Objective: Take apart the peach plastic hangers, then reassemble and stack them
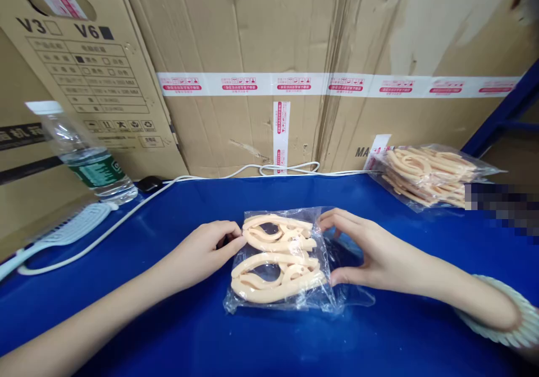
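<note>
A clear plastic bag point(314, 298) lies on the blue table point(210, 337) in the middle, holding several peach-coloured plastic hangers point(275, 262). My left hand point(206, 250) rests at the bag's left edge, fingers curled and pinching the plastic beside the hangers. My right hand point(362, 253) is at the bag's right, open end, thumb and fingers pinching the loose plastic. A pale ribbed bracelet point(516, 321) is on my right wrist.
A pile of filled bags of the same hangers point(429, 175) lies at the back right. A water bottle point(86, 158) lies tilted at the left, with a white comb point(67, 231) and a white cable point(138, 205) near it. Cardboard boxes point(295, 57) wall the back.
</note>
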Demonstrator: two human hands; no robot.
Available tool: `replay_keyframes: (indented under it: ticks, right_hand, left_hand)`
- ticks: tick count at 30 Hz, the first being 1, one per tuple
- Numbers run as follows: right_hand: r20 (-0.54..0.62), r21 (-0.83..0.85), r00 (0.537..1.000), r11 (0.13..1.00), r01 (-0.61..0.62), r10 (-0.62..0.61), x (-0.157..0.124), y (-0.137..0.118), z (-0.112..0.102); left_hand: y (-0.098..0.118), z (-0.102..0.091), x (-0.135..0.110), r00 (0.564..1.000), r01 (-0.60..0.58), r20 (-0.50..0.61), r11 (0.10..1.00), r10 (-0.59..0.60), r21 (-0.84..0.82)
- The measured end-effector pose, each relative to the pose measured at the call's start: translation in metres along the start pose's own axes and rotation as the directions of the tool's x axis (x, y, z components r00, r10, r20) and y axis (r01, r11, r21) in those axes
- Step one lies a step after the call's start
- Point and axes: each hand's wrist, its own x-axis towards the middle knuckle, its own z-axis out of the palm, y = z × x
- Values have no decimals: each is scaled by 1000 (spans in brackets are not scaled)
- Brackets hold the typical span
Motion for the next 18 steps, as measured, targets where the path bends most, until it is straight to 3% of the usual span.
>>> replay_keyframes:
  ticks: [5, 11, 18]
  right_hand:
    - [26, -69, 1000, 998, 13, -12, -3, 6, 9]
    - [83, 6, 995, 998, 56, -56, -6, 4, 15]
    - [78, 10, 993, 996, 83, -84, -2, 0, 18]
  left_hand:
    - [1, 1, -3, 1000, -2, 9, 997, 2, -80]
    - [7, 2, -6, 999, -25, 29, 976, 32, -218]
    - [16, 8, -9, 998, 20, 67, 869, 15, -495]
